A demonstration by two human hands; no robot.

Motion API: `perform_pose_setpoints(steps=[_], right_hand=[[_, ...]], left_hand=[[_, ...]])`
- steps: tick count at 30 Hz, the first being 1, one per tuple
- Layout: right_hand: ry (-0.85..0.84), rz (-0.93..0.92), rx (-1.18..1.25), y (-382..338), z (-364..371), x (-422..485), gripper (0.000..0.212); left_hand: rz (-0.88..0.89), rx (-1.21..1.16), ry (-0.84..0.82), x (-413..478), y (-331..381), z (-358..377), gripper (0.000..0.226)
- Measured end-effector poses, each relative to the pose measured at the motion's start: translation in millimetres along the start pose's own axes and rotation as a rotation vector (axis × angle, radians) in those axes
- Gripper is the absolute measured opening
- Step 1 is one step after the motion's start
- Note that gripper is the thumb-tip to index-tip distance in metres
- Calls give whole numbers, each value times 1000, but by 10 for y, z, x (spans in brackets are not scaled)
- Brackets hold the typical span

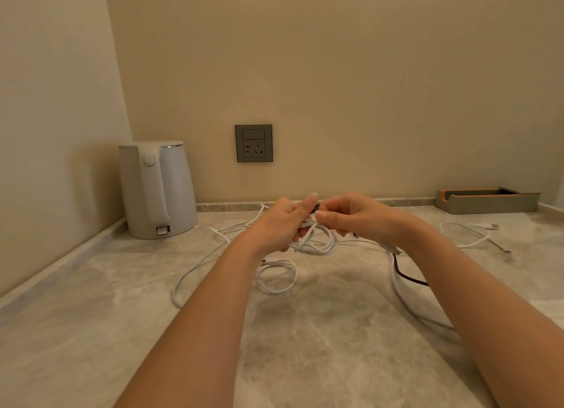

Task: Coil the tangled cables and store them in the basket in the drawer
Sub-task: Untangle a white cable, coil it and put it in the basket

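Note:
Above the marble counter my left hand (pixel 279 221) holds a small coil of white cable (pixel 316 243), its loops hanging below the fingers. My right hand (pixel 351 215) pinches the same cable at the top of the coil, right beside the left fingers. A finished white coil (pixel 276 276) lies flat on the counter under my left wrist. Long loose white cable (pixel 195 264) trails to the left. More white cable and a black cable (pixel 407 276) run under my right forearm. Another loose white cable (pixel 470 233) lies at the right. No basket or drawer shows.
A white electric kettle (pixel 157 191) stands in the back left corner. A grey wall socket (pixel 254 143) sits on the back wall. A grey and orange tray (pixel 488 200) rests at the back right against the wall.

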State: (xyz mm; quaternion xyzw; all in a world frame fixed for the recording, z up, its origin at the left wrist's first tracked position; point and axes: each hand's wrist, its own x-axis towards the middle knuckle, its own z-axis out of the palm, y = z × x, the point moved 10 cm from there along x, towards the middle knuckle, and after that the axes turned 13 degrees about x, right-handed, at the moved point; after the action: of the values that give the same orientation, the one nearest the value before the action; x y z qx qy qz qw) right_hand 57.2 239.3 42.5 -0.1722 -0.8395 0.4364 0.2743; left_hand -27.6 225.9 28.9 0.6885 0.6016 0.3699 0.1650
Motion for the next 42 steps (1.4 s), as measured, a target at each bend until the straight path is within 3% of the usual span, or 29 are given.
perform_pose_setpoints(steps=[2,5,7,10,17,20,22,25,27,33,38,42], right_hand=[[49,-5,-6,-21,-53,5,34],[182,-80,21,-62,-138,52,59],[307,-95,89,-24,-171,68,46],[374,-33,142,161,-56,124,32],[202,-99,-631,-79,538,155,18],[280,-274,-892,-392,673,133,22],[355,-410,-970,-562,712,94,33],[428,-479,-880,-596,603,13,24],[441,-394,-671,-500,415,13,12],[559,-171,-57,-158,-56,-14,15],[632,-106,-59,8,-179,-31,13],[623,-98,-234,-43,-102,-9,20]], left_hand=[[-8,-93,-51,-19,51,63,59],[-16,-358,-141,-43,124,141,64],[-17,-491,-109,-37,131,93,60],[-120,-500,112,17,-89,-92,50],[-443,-520,565,-163,-651,-507,34],[-536,-474,682,-250,-810,-605,36],[-514,-325,726,-247,-816,-694,40],[-372,-21,687,-189,-574,-659,49],[-308,76,627,-141,-451,-539,51],[-204,15,509,-23,-341,-361,55],[-185,11,425,-14,-265,-198,53],[-169,12,426,-10,-214,-178,55]])
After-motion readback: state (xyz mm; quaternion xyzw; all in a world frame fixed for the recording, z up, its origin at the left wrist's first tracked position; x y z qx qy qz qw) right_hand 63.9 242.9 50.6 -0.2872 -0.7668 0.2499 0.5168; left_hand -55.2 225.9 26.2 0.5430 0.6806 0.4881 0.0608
